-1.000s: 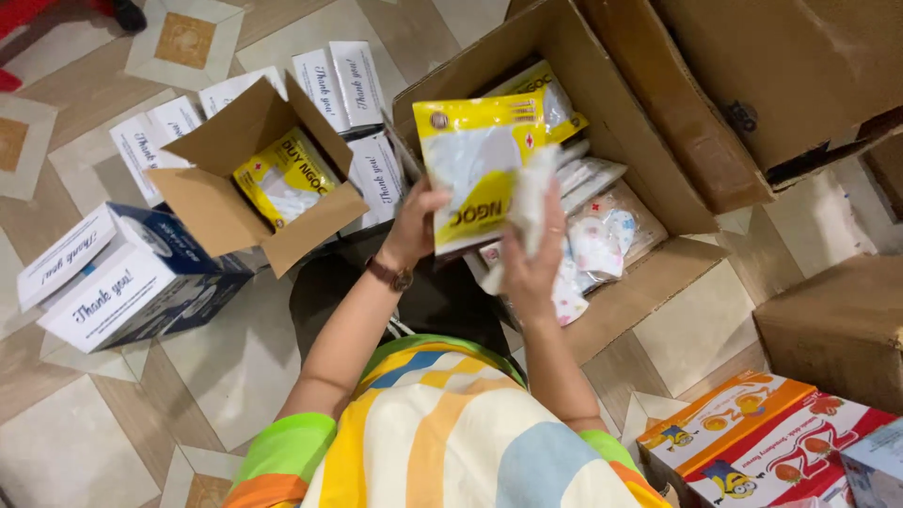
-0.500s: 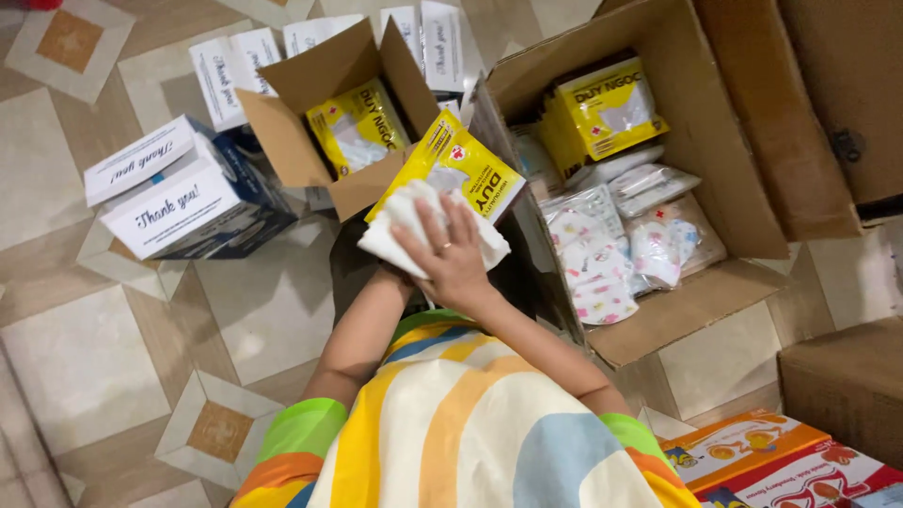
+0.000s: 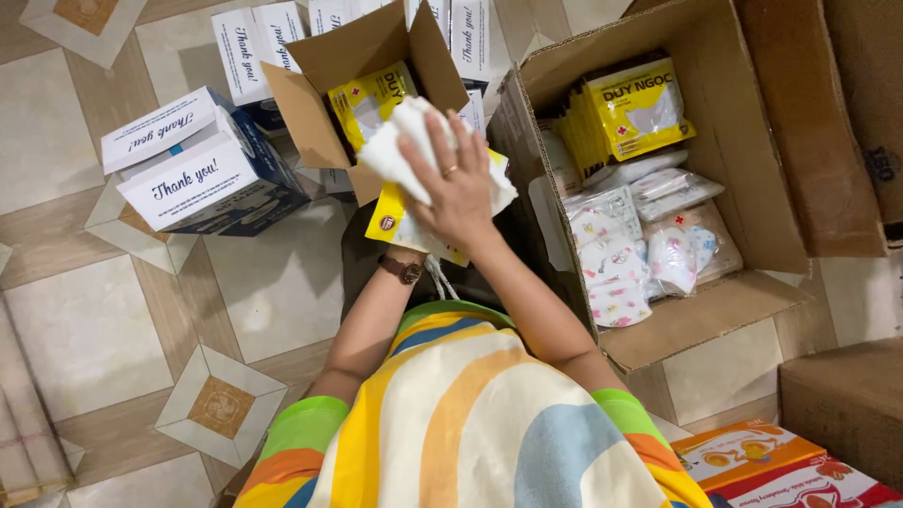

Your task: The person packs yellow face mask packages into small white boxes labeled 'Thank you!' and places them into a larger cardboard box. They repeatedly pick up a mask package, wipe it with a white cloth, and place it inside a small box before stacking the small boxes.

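Head view, looking down. The right hand (image 3: 458,183) lies flat, fingers spread, on a wad of white masks (image 3: 406,141), pressing it against a yellow packet (image 3: 403,218). The hand grips by pressure of the palm and fingers; it is not clenched. A ring shows on one finger. The left hand is hidden under the packet and the right hand; only its wrist with a brown wristwatch (image 3: 409,272) shows, so whether it grasps the packet cannot be told.

The masks form a soft, crumpled white bundle that sticks out to the left of and beyond the hand. A white cord hangs down near the watch. The packet is a flat plastic pouch, yellow with a white lower edge and a small round mark at its lower left corner. Bundle and packet are held above the floor, in front of the person's chest, at the near edge of a small open cardboard box (image 3: 324,103).

The small box holds another yellow packet (image 3: 369,96). To its left lie white cartons with blue sides (image 3: 193,169). To the right, a large open cardboard box (image 3: 743,188) contains upright yellow packets (image 3: 630,108) at its far end and clear bags of patterned masks (image 3: 640,240) nearer. The floor (image 3: 85,329) is tiled in beige and brown.
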